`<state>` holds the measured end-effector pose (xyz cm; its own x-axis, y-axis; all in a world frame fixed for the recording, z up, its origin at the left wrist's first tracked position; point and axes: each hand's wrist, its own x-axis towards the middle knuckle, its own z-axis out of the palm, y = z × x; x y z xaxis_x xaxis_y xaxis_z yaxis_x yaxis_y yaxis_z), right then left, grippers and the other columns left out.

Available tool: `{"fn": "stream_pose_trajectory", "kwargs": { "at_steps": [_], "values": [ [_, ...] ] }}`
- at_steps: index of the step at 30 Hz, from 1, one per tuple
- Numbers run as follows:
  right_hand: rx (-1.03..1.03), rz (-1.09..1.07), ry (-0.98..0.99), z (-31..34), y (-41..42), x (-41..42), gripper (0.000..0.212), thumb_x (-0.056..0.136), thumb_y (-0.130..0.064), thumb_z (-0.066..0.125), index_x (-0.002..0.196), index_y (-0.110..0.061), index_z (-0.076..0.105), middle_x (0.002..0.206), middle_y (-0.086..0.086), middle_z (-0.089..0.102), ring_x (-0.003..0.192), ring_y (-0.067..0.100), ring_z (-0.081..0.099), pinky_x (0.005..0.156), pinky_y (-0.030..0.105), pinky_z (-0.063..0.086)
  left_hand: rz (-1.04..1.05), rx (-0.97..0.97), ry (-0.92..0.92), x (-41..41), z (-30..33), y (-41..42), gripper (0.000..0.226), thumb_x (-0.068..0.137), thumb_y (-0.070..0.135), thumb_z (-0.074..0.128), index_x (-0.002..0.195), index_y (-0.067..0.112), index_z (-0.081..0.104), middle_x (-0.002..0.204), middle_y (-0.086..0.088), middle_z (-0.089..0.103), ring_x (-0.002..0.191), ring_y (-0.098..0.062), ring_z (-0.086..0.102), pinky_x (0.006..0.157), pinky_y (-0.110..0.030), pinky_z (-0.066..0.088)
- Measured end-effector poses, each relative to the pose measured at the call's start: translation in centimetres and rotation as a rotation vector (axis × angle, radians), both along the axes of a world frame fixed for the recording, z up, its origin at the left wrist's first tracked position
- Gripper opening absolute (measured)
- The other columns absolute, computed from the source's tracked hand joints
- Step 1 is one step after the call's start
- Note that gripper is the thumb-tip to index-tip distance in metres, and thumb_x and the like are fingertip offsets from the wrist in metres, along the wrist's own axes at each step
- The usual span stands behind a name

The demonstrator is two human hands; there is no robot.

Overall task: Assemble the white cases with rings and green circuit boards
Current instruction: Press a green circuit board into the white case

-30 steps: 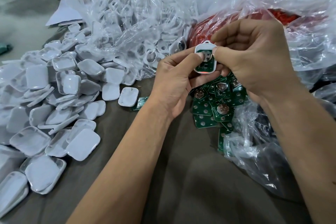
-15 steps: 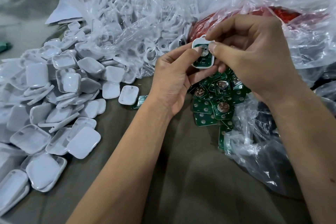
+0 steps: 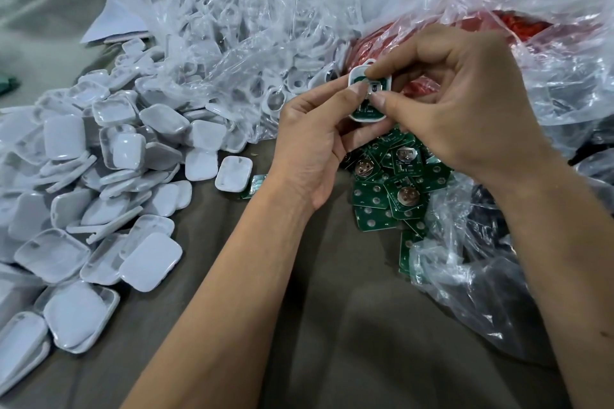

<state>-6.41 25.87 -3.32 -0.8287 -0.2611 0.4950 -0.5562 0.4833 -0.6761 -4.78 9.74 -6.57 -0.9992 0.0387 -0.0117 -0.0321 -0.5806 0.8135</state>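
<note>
From the head camera, both hands meet above the brown worktop [image 3: 349,325]. The left hand [image 3: 309,149] curls its fingers round a white case [image 3: 357,76] with a green circuit board [image 3: 365,111] seated inside, thumb on its rim. The right hand [image 3: 465,103] pinches the same case from the other side. Loose green boards [image 3: 392,189] lie just below; white covers [image 3: 99,183] are heaped at left, beside clear plastic bags [image 3: 232,26].
</note>
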Motion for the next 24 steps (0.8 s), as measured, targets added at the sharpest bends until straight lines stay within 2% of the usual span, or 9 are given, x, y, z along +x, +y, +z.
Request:
{"fn": "stream_pose_trajectory", "kwargs": {
  "at_steps": [4,9,13,17,21,24],
  "values": [
    [-0.021,-0.006,-0.025,0.0,0.0,0.0,0.022,0.086,-0.015,0.085,0.106,-0.015,0.078,0.1,0.0,0.073,0.086,0.014,0.074,0.069,0.033,0.064,-0.035,0.076,-0.037,-0.1,0.1,-0.2,0.022,0.104,0.006,0.047,0.112,-0.007,0.063,0.104,-0.017,0.071,0.09,-0.026,0.071,0.075,-0.035,0.064],
    [-0.025,-0.031,-0.015,0.0,0.1,-0.1,0.021,0.086,-0.015,0.085,0.106,-0.017,0.079,0.098,-0.003,0.072,0.082,0.012,0.073,0.068,0.033,0.064,-0.117,0.139,-0.07,-0.3,0.1,-0.4,0.025,0.105,0.002,0.043,0.116,-0.006,0.064,0.104,-0.015,0.074,0.087,-0.026,0.073,0.073,-0.033,0.064],
    [-0.035,-0.052,0.01,-0.1,-0.2,-0.3,0.021,0.086,-0.017,0.083,0.107,-0.02,0.079,0.096,-0.003,0.073,0.081,0.01,0.072,0.071,0.025,0.062,-0.143,0.235,-0.09,-0.5,-0.1,-0.5,0.02,0.104,0.002,0.049,0.104,-0.002,0.068,0.101,-0.017,0.074,0.086,-0.03,0.075,0.073,-0.035,0.064],
    [-0.106,-0.035,-0.053,-0.3,-1.0,-0.7,0.021,0.088,-0.012,0.082,0.108,-0.018,0.079,0.093,-0.009,0.074,0.077,0.003,0.071,0.067,0.016,0.056,-0.1,0.3,-0.134,-0.8,-0.1,-0.5,0.017,0.099,0.007,0.058,0.108,-0.005,0.066,0.102,-0.02,0.073,0.087,-0.03,0.075,0.074,-0.035,0.065],
    [-0.178,-0.001,-0.095,-0.2,-1.6,-1.2,0.017,0.089,-0.009,0.079,0.105,-0.016,0.081,0.092,-0.006,0.077,0.072,0.003,0.071,0.065,0.015,0.053,-0.069,0.379,-0.153,-0.8,0.1,-0.4,0.024,0.086,0.009,0.065,0.108,-0.002,0.065,0.124,-0.025,0.063,0.091,-0.031,0.075,0.073,-0.035,0.065],
    [-0.205,-0.001,-0.076,-0.2,-1.9,-1.4,0.012,0.091,-0.016,0.078,0.102,-0.015,0.081,0.089,-0.006,0.077,0.069,0.002,0.07,0.063,0.016,0.052,-0.083,0.409,-0.14,-0.7,0.3,-0.4,0.023,0.086,0.01,0.064,0.105,-0.001,0.064,0.13,-0.027,0.057,0.093,-0.031,0.073,0.075,-0.035,0.065]
  ]
}}
